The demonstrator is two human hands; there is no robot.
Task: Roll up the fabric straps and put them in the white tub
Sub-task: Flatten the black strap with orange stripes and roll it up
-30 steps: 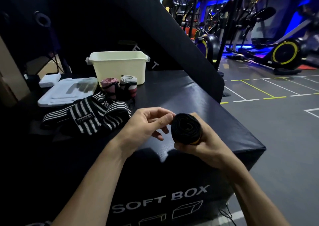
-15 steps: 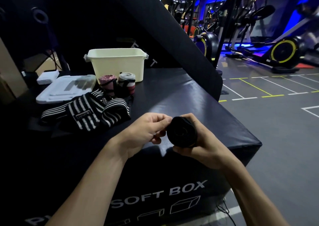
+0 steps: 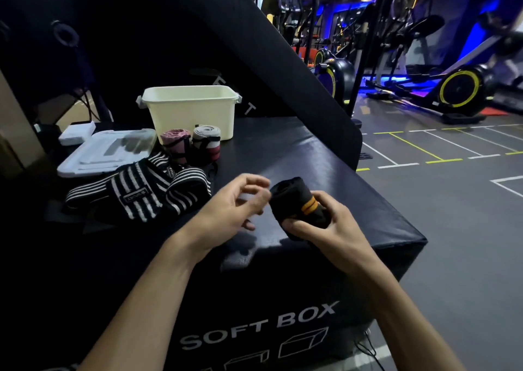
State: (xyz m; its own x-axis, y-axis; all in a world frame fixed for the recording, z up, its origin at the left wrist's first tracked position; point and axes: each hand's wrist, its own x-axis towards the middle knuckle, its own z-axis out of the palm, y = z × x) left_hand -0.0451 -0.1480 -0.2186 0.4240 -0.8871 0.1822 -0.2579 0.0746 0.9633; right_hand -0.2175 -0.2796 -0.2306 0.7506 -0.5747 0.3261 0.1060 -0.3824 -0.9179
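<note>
**Black roll turned and nearly ready for the tub**

Over the front edge of the soft box (image 3: 297, 155), the right hand (image 3: 325, 229) is clenched around the rolled black strap (image 3: 297, 203). A second ago the roll faced the person end-on, showing its spiral; now it has been turned so its side shows, with two orange stripes across it. The left hand (image 3: 235, 203) was pinching at the roll's edge then; now its fingers (image 3: 254, 185) are loosely curled, blurred with motion, and hold nothing. Whether they touch the roll, I cannot tell.

To my eye that means the rolling of this strap is finished, or the loose end has just been pressed down, and the next thing is to carry it across to the white tub (image 3: 192, 110), which stands at the far side of the box top, well apart from the hands.

Just in front of the tub stand a pink roll (image 3: 175, 141) and a grey roll (image 3: 206, 138), done but not yet inside. The black-and-white striped straps (image 3: 135, 189) lie in an unrolled heap to the left, beside the white lid (image 3: 104, 151). Plenty of the job is left.
</note>
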